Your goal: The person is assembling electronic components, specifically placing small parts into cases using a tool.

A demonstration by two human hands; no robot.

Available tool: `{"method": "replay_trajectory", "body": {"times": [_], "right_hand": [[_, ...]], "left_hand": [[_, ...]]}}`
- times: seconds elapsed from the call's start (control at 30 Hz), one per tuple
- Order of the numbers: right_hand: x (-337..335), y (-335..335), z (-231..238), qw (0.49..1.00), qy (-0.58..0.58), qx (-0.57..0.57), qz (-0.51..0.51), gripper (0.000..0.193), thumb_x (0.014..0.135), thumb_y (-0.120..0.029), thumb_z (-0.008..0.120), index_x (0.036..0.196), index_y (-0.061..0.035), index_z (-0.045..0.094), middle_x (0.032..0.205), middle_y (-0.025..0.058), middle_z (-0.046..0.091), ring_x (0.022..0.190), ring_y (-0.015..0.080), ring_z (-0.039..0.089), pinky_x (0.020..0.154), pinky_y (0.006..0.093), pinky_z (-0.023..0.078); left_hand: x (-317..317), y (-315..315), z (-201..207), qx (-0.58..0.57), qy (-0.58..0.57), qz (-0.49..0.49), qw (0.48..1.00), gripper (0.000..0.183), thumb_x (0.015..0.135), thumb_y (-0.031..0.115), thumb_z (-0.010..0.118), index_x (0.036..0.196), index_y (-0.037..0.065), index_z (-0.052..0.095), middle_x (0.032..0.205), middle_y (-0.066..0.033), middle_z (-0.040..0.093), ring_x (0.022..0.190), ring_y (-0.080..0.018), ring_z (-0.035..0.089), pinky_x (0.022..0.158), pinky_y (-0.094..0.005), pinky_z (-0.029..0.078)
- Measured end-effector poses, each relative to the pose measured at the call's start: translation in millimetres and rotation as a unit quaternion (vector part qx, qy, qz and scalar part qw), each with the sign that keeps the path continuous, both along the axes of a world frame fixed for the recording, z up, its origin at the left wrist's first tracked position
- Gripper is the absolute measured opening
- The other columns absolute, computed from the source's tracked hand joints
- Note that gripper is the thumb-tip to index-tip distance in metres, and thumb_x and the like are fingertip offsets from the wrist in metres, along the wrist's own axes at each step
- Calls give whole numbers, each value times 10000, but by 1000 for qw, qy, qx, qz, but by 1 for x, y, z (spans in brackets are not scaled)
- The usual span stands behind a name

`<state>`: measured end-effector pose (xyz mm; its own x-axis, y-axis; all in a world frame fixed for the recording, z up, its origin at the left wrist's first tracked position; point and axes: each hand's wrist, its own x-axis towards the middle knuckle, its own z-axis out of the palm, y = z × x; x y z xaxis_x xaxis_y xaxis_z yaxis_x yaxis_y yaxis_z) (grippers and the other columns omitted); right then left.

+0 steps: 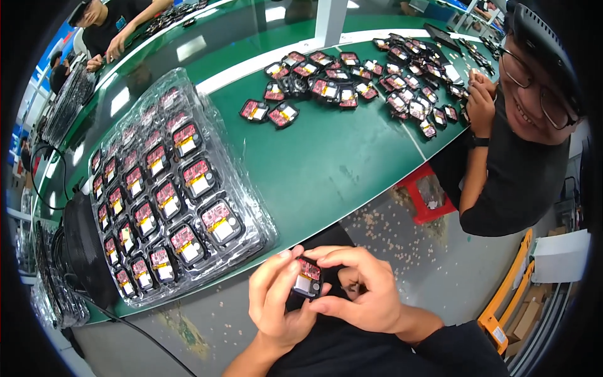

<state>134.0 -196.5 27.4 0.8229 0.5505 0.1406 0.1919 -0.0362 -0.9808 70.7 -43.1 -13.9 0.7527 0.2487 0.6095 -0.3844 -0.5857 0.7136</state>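
Observation:
My left hand (274, 298) and my right hand (367, 290) hold a small black device housing (308, 284) between them, just off the table's near edge. Its open side shows a red circuit board and a silver-white block. Fingers of both hands curl round its sides, hiding part of its rim. To the left, a clear plastic tray (254, 210) lies on the green table (295, 182). Rows of similar black housings sit in its pockets, with red boards, yellow strips and white blocks facing up. One of these, a tray housing (221, 222), is nearest to my hands.
A heap of similar housings (325, 88) covers the table's far side. At the right, a co-worker (515, 169) has a hand near more housings. A red stool (424, 198) stands below the table; small pale discs litter the floor. A black cable (135, 330) runs at lower left.

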Motion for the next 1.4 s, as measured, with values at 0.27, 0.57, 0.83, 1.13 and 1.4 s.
{"method": "replay_trajectory", "body": {"times": [0.27, 0.57, 0.83, 1.13, 1.4], "right_hand": [[13, -5, 3, 994, -82, -59, 39, 352, 1018, -174, 685, 1306, 25, 644, 1148, 156, 599, 761, 181, 592, 660, 295, 504], [22, -4, 7, 981, -154, -122, 4, 281, 817, -23, 834, 1095, -28, 794, 914, 93, 726, 663, 181, 691, 562, 290, 536], [22, -8, 6, 976, -168, -141, 6, 264, 810, -10, 838, 1070, -26, 792, 914, 83, 725, 666, 183, 695, 568, 293, 549], [24, -10, 12, 958, -234, -164, 32, 253, 800, -34, 842, 1046, -32, 783, 903, 59, 714, 654, 184, 688, 555, 295, 550], [24, -10, 18, 949, -248, -193, 37, 249, 801, -47, 843, 1039, -33, 773, 893, 57, 711, 650, 191, 685, 551, 302, 552]], "left_hand": [[-1, 4, 3, -214, -11, -90, 973, 647, 801, -25, 838, 1356, -66, 509, 1311, -255, 562, 1134, -359, 691, 968, -434, 608], [-6, 17, 1, -141, 46, -101, 984, 588, 741, -31, 849, 1267, -53, 587, 1253, -283, 662, 1094, -361, 728, 911, -405, 628], [-10, 22, -4, -145, 55, -114, 981, 575, 729, -36, 835, 1257, -53, 605, 1243, -295, 676, 1061, -378, 741, 898, -419, 631], [-13, 24, -9, -124, 69, -150, 978, 577, 804, 38, 828, 1319, -41, 580, 1262, -307, 653, 1093, -392, 722, 950, -453, 604], [-15, 27, -10, -107, 71, -138, 982, 566, 772, -3, 815, 1297, -44, 611, 1265, -301, 664, 1102, -389, 725, 961, -455, 601]]}}
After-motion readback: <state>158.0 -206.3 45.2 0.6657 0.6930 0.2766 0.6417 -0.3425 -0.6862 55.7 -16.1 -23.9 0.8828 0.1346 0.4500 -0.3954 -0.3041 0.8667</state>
